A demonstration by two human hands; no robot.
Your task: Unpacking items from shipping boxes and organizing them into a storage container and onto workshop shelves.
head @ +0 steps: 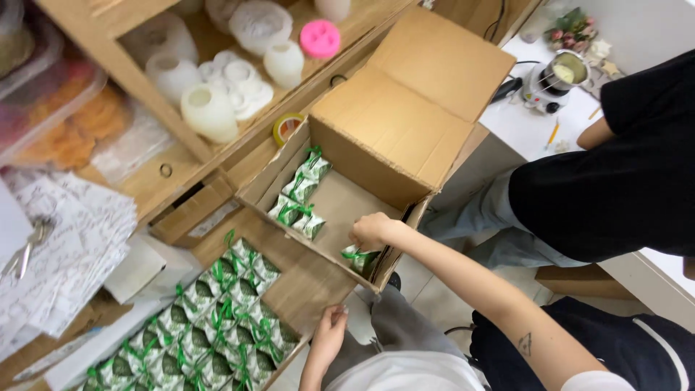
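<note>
near the middle of the frame the right hand (371,232) reaches into an open cardboard box (394,137), its fingers curled shut around a small green-and-white packet (360,258) tied with green ribbon. the packet sits low against the box's near wall, just under the hand, in the lower right corner of the box. further up the box floor, toward centre-left of the frame, four more of the same packets (300,195) lie in a slanting row along the left wall, touching one another and well apart from the held one. the box's big flap (434,58) stands up toward the upper right.

the left hand (329,334) is at the bottom centre, fingers loosely bent and resting on the edge of a lower cardboard flap (308,279); it holds nothing that can be seen. to its left, filling the lower left, a tray of many matching packets (210,322) is packed tight in rows.

in the upper left a wooden shelf (217,156) carries white moulds (217,90) and one pink mould (320,38), with a roll of tape (287,127) just below them. sheets of paper (65,246) lie at the far left. on the right side another person in a black top (615,174) sits beside a white table (521,123).
</note>
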